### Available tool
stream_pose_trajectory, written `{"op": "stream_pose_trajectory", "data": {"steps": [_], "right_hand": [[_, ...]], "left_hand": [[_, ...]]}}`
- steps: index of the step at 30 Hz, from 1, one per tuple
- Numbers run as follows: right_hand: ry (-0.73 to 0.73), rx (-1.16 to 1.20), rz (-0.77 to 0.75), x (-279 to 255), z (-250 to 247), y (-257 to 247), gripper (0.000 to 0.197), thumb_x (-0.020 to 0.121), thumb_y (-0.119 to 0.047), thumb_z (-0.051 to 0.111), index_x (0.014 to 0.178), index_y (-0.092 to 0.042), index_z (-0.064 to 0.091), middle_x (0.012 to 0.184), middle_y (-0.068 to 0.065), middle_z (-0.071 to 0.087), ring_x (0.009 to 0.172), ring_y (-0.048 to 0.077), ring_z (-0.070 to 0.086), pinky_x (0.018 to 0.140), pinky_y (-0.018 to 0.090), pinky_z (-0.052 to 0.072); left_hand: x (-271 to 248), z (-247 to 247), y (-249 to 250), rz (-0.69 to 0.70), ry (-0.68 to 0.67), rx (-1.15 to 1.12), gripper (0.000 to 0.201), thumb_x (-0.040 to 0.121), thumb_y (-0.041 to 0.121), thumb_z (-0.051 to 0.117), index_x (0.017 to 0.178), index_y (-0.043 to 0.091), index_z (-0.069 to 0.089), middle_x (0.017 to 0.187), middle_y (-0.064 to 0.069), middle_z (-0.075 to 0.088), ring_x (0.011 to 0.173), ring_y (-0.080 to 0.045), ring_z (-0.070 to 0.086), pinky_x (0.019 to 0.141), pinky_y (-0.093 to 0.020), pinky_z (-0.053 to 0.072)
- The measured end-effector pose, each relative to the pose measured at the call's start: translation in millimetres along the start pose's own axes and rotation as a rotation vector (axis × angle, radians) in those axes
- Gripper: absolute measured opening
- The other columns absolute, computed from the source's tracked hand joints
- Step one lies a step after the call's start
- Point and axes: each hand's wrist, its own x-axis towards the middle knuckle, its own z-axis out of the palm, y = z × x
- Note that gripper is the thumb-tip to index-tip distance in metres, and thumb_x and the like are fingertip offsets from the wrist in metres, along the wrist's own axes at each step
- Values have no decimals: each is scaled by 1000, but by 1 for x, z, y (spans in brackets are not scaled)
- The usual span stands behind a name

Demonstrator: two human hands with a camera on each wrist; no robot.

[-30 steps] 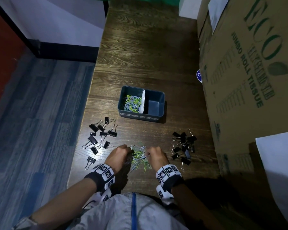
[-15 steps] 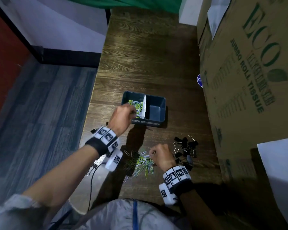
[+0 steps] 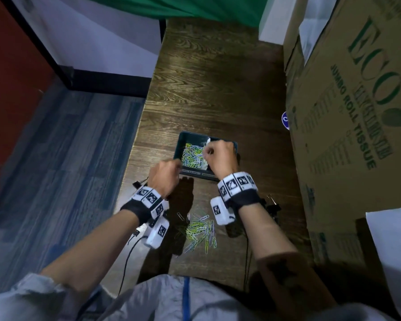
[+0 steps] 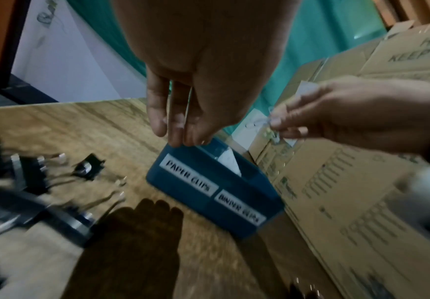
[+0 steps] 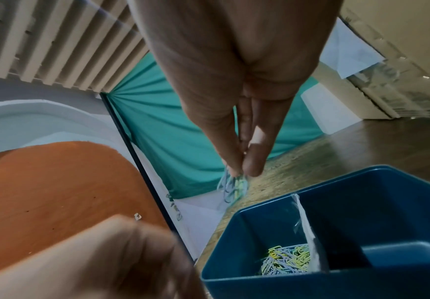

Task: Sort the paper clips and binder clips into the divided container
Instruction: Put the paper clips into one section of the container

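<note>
The blue divided container (image 3: 179,147) sits mid-table, labelled PAPER CLIPS and BINDER CLIPS on its front wall (image 4: 236,178). Its left compartment holds coloured paper clips (image 3: 191,154) (image 5: 288,259); the right compartment looks bare. My right hand (image 3: 206,151) hovers over the white divider (image 5: 308,232) and pinches a small bunch of paper clips (image 5: 234,186). My left hand (image 3: 171,165) hangs by the container's front left corner, fingers (image 4: 157,113) straight and holding nothing. A loose paper clip pile (image 3: 199,230) lies near me.
Black binder clips (image 4: 85,168) lie left of the container, mostly hidden under my left wrist in the head view. More binder clips (image 3: 272,206) lie on the right. A large cardboard box (image 3: 345,112) walls the table's right side. The table's left edge drops to the floor.
My right hand rose from the pile with paper clips and moved forward over the container. My left hand drew back from above the paper clip compartment to the container's front left corner.
</note>
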Motion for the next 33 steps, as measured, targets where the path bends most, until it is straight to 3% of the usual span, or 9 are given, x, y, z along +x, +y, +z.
{"op": "stream_pose_trajectory", "data": {"steps": [2,5,10,14,17,22,26,30,33], "right_hand": [[-5,45,0,10,-3,-5,9,85,-8,75,88,-15,78,92,3,74,82,17,67,68,26,51],[-51,74,-15,11,-3,3,29,79,-18,83,107,-16,75,104,3,74,93,17,68,81,31,56],[-159,16,-26,-33,28,43,12,85,-15,76,96,-13,74,89,3,73,76,12,69,70,24,58],[-364,-95,191,-93,71,90,8,94,-17,66,99,-18,72,103,3,72,80,16,70,74,31,60],[-459,-186,248,-125,94,111,53,85,-29,75,134,-26,54,141,1,46,118,26,57,98,43,51],[-509,-281,9,-155,115,109,60,85,-36,70,139,-22,47,132,1,39,125,25,40,105,43,41],[-522,-127,-12,-163,115,114,56,86,-24,71,139,-24,52,145,-2,44,135,23,40,115,35,32],[-413,-30,45,-169,110,135,54,80,-26,78,129,-38,57,128,-11,54,113,14,61,95,37,53],[-384,-96,115,-169,104,144,65,79,-32,79,137,-31,52,128,-3,50,114,20,59,92,40,53]], "left_hand": [[-24,6,1,0,-82,33,22,87,1,60,100,15,70,97,-4,72,76,-20,67,59,-23,49],[-58,22,0,5,-259,116,26,85,1,58,108,12,64,106,-5,65,88,-20,62,62,-20,37],[-97,59,-6,-30,-546,230,47,87,16,63,130,9,44,126,-12,44,111,-29,53,84,-39,51],[-113,78,-4,-57,-551,122,50,93,40,57,129,12,37,126,-10,38,110,-27,48,82,-40,53],[-120,84,1,10,-529,100,49,94,39,55,132,12,38,124,-8,39,107,-25,45,77,-37,53],[-133,86,8,180,-510,95,53,85,26,63,131,5,46,119,-12,47,105,-31,50,64,-41,53],[-143,84,-2,228,-539,4,53,82,24,63,131,15,44,121,-5,44,104,-24,48,74,-40,53],[-153,74,-20,194,-493,-23,46,88,27,61,131,18,46,119,-2,46,102,-20,51,75,-33,52],[-163,64,-33,144,-476,56,33,93,36,56,118,15,49,111,-3,48,95,-24,55,74,-34,50]]}}
